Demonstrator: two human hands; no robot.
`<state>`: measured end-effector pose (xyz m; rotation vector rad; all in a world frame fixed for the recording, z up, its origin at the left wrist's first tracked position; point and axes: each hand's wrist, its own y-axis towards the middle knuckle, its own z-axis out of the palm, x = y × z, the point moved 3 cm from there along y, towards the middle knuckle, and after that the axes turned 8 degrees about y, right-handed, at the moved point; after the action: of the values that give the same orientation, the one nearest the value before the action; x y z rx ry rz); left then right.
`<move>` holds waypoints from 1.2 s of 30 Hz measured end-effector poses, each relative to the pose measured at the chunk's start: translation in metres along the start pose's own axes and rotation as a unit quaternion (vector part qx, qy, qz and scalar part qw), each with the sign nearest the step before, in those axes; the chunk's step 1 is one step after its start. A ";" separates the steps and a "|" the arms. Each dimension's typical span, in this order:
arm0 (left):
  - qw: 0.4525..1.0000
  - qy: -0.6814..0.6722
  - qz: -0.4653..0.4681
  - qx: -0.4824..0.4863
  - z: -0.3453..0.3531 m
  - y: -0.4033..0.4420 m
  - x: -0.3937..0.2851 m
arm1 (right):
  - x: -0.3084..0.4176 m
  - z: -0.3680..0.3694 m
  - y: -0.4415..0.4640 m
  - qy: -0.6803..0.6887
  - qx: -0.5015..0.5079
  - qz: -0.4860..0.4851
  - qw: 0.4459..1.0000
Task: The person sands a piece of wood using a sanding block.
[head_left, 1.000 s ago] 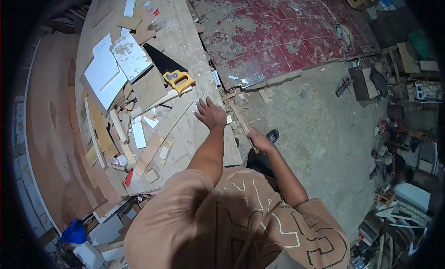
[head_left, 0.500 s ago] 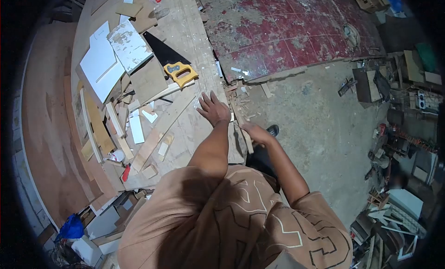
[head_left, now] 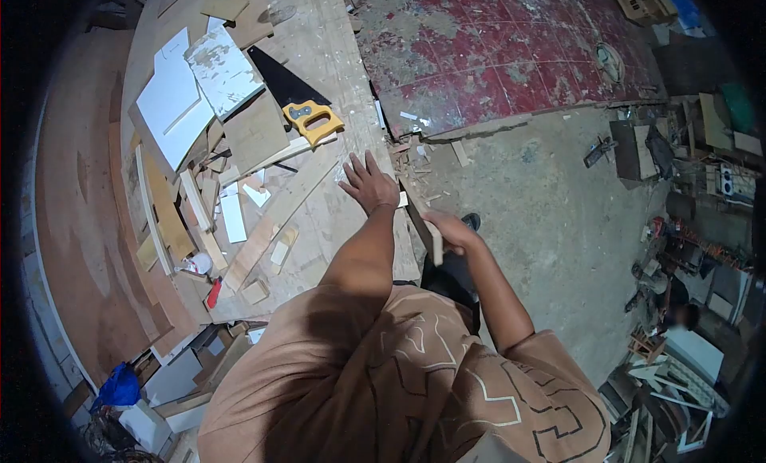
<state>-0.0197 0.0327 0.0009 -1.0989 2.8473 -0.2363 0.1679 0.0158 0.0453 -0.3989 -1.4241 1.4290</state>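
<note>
My left hand (head_left: 372, 184) lies palm down on the wooden workbench (head_left: 315, 215) near its right edge, fingers spread. Beside that edge, my right hand (head_left: 452, 231) is closed around a narrow wooden strip (head_left: 436, 246). The strip runs alongside the bench edge, with its near end pointing towards my body. Part of the strip and the right fingertips are hidden. Ahead of my left hand rests a handsaw (head_left: 315, 124) with a yellow handle and black blade. A long light board (head_left: 275, 215) lies diagonally left of my left forearm.
White panels (head_left: 169, 112), wood offcuts (head_left: 281, 249) and a red-handled tool (head_left: 214, 293) are scattered on the bench. Wood scraps (head_left: 459, 153) litter the concrete floor on the right, below a red tiled platform (head_left: 511, 56). A person (head_left: 678, 303) is at the far right among stacked furniture parts.
The wooden strip in my right hand has turned and shifted slightly, now showing its narrow edge and a darker side. My left hand has stayed flat in nearly the same place.
</note>
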 end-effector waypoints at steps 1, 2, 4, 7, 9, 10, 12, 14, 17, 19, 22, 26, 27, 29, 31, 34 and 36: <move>1.000 0.000 0.003 -0.005 0.000 -0.001 0.000 | -0.002 -0.002 -0.005 -0.002 0.001 0.003 1.000; 1.000 -0.001 -0.001 -0.003 0.000 -0.004 0.001 | -0.002 -0.003 -0.009 -0.013 0.002 -0.005 1.000; 1.000 0.006 0.002 0.002 0.000 -0.001 0.000 | 0.006 0.002 -0.002 -0.033 0.007 -0.014 0.999; 1.000 0.009 0.005 -0.006 0.002 -0.001 -0.001 | 0.024 0.009 0.030 -0.053 -0.050 -0.016 0.997; 1.000 0.007 0.006 -0.004 0.003 -0.002 -0.001 | 0.039 -0.001 0.033 -0.091 -0.038 0.016 0.995; 1.000 0.005 0.006 -0.003 0.002 -0.001 0.000 | 0.046 -0.001 0.029 -0.130 -0.025 0.046 0.990; 1.000 0.004 0.007 -0.002 0.004 0.000 0.001 | 0.054 -0.005 0.009 -0.144 -0.013 0.059 0.988; 1.000 0.002 0.004 -0.002 0.006 -0.001 0.002 | 0.065 -0.013 -0.012 -0.180 0.014 0.090 0.980; 1.000 0.010 0.009 -0.003 0.005 -0.001 0.001 | 0.101 -0.001 -0.036 -0.251 -0.011 0.082 0.964; 1.000 0.011 0.007 -0.003 0.007 0.000 0.002 | 0.116 0.002 -0.012 -0.261 0.020 0.063 0.963; 1.000 0.030 0.000 0.002 0.014 0.002 0.004 | 0.149 0.012 0.018 -0.329 0.035 0.100 0.938; 1.000 0.009 -0.005 0.021 0.019 0.006 0.007 | 0.163 0.027 0.044 -0.527 0.204 0.039 0.824; 0.999 -0.007 -0.004 0.033 0.013 0.005 0.006 | 0.169 0.034 0.033 -0.543 0.220 0.030 0.810; 0.999 -0.023 -0.003 0.042 0.006 0.005 0.007 | 0.171 0.043 0.029 -0.505 0.212 0.028 0.836; 0.999 -0.025 0.000 0.044 0.012 0.006 0.008 | 0.148 0.039 0.060 -0.495 0.243 0.055 0.833; 1.000 0.004 0.004 0.004 0.021 0.006 0.008 | 0.138 0.027 0.088 -0.565 0.195 0.041 0.800; 1.000 0.001 0.000 0.013 0.023 0.006 0.008 | 0.128 0.023 0.109 -0.598 0.276 0.025 0.752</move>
<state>-0.0270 0.0293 -0.0227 -1.0935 2.8390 -0.2728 0.0514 0.1333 0.0080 1.0838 -1.7700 2.1835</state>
